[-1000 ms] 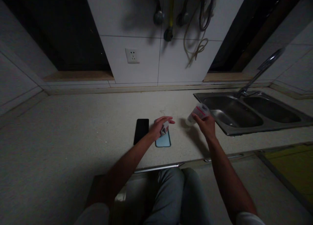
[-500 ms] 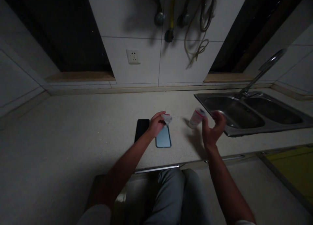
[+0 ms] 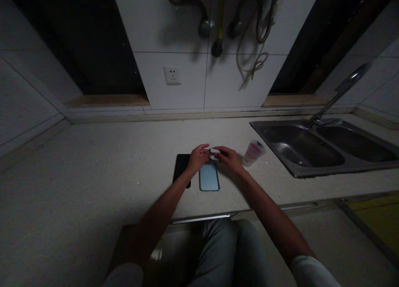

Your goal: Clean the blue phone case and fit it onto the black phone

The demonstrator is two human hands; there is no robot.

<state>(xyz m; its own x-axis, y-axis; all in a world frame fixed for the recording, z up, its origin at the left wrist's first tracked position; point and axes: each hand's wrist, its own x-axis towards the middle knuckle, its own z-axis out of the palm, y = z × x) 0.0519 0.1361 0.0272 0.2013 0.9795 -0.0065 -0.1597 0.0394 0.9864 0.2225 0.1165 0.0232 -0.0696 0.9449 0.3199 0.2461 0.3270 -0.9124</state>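
My left hand [image 3: 198,158] pinches a small whitish packet [image 3: 213,153], thin and crumpled, above the counter. From the other side my right hand [image 3: 228,156] closes its fingertips on the same packet. Its exact kind is too small and dim to make out. Just below the hands lies a light-blue phone or phone case [image 3: 209,179], its upper end partly covered. A black phone [image 3: 181,167] rests beside it, half hidden by my left wrist. To the right of my right hand stands a clear plastic cup [image 3: 252,155] with a red band near its top.
The pale countertop [image 3: 118,162] runs along a tiled wall. A steel double sink [image 3: 299,145] with a tap [image 3: 338,94] is set in at the right. On the wall are a socket [image 3: 172,76], pipes [image 3: 204,27] and a tied cord [image 3: 257,65].
My right hand has moved left from beside the cup to the packet and taken hold of it. My left hand stays nearly in place with the packet. The cup still stands.
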